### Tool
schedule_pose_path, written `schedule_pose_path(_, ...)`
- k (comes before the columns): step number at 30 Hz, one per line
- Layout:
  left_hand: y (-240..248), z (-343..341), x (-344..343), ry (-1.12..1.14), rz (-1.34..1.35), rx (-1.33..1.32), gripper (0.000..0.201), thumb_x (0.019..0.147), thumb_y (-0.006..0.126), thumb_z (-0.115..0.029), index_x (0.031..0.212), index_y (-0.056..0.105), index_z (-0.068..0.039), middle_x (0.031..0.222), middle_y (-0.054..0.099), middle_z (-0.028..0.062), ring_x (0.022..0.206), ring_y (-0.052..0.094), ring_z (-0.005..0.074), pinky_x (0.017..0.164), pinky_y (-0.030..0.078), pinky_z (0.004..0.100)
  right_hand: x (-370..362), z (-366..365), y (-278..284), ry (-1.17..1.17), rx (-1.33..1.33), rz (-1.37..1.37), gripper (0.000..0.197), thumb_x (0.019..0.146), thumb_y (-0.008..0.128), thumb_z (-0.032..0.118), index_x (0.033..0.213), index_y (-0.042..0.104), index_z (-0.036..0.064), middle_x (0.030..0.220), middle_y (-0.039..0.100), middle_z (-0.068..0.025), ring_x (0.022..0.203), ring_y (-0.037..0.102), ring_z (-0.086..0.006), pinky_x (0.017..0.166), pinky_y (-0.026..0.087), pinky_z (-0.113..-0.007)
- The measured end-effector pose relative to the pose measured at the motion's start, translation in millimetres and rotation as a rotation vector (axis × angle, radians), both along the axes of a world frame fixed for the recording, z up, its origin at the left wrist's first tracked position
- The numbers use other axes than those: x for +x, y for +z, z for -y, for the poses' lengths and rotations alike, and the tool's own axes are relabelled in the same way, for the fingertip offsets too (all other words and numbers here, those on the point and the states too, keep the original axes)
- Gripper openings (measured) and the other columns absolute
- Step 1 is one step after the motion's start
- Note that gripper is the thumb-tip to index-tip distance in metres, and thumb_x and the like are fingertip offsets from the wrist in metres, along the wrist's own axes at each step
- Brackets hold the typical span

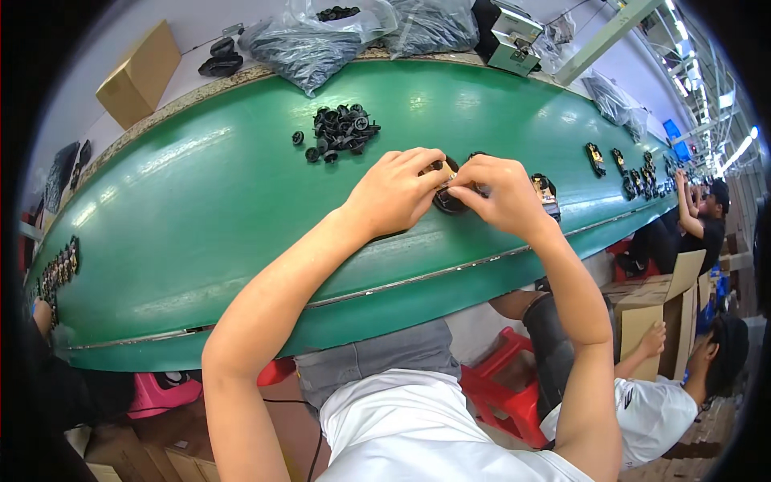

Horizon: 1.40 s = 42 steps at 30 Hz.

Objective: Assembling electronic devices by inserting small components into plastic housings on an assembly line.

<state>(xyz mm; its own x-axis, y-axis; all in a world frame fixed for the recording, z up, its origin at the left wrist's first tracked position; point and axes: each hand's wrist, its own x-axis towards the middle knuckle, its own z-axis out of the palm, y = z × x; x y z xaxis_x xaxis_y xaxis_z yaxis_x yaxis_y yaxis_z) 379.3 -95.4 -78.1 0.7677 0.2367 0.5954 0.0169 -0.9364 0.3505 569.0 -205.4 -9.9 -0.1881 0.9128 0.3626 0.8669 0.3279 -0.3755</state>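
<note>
Both of my hands meet over a small black assembly [451, 201] on the green work surface, its lower edge rounded and a pale part showing on top. My left hand [392, 193] is closed on its left side, fingers bent over the far edge. From the right, my right hand [507, 197] comes over it with thumb and forefinger pinched together at its top. Whatever sits between those fingertips is too small to make out. Just beyond the right hand lies a similar black assembly [546, 195] with metallic and yellowish parts, partly hidden by the wrist.
A heap of black, round-headed stemmed parts [341, 130] lies beyond my left hand. Rows of assemblies stand at far left [60, 269] and right [638, 173]. Plastic bags [301, 48] and a cardboard box [139, 76] line the back ledge. Co-workers sit at right, near an open carton [654, 309].
</note>
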Motion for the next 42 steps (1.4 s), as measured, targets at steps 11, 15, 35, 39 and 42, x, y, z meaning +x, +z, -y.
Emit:
schedule_pose_path(11, 7, 2, 5, 0.011, -0.024, -0.088, 0.032, 0.084, 0.077, -0.017, 0.114, 0.069, -0.010, 0.135, 0.061, 0.0102, 0.125, 0.059, 0.0321, 0.101, 0.047, 0.0455, 6, -16, -2, -0.338, -0.371, -0.185, 0.017, 0.079, 0.078, 0.016, 0.083, 0.076, -0.0004, 0.074, 0.074, -0.0099, 0.067, 0.069, -0.0182, 0.066, 0.054, -0.032)
schedule_pose_path(15, 4, 4, 10, 0.028, -0.016, -0.064, 0.035, 0.084, 0.080, -0.022, 0.115, 0.068, -0.009, 0.136, 0.062, 0.0120, 0.125, 0.060, 0.0332, 0.101, 0.047, 0.0455, 6, -19, -3, -0.366, -0.366, -0.135, 0.019, 0.080, 0.076, 0.018, 0.085, 0.076, -0.0001, 0.075, 0.073, -0.0123, 0.068, 0.070, -0.0223, 0.066, 0.055, -0.035)
schedule_pose_path(35, 4, 7, 13, 0.002, -0.041, 0.042, 0.040, 0.086, 0.071, -0.009, 0.125, 0.063, -0.011, 0.141, 0.057, 0.0163, 0.125, 0.058, 0.0370, 0.100, 0.048, 0.0458, 36, -33, 9, -0.155, -0.447, -0.081, 0.018, 0.077, 0.083, 0.018, 0.085, 0.079, 0.0020, 0.077, 0.074, -0.0131, 0.070, 0.070, -0.0233, 0.067, 0.054, -0.036)
schedule_pose_path(39, 2, 8, 20, 0.021, -0.049, 0.101, 0.043, 0.085, 0.068, -0.006, 0.127, 0.063, -0.012, 0.141, 0.055, 0.0168, 0.122, 0.059, 0.0376, 0.099, 0.049, 0.0467, 40, -29, 8, -0.053, -0.352, 0.064, 0.014, 0.081, 0.078, 0.015, 0.089, 0.077, 0.0030, 0.081, 0.074, -0.0144, 0.076, 0.071, -0.0294, 0.071, 0.056, -0.039)
schedule_pose_path(42, 3, 10, 22, 0.037, -0.069, 0.126, 0.045, 0.080, 0.066, -0.002, 0.124, 0.063, -0.010, 0.136, 0.055, 0.0164, 0.119, 0.059, 0.0376, 0.097, 0.049, 0.0475, 47, -25, 4, -0.044, -0.234, 0.061, 0.014, 0.082, 0.077, 0.014, 0.090, 0.075, 0.0034, 0.084, 0.072, -0.0127, 0.079, 0.071, -0.0289, 0.074, 0.056, -0.038)
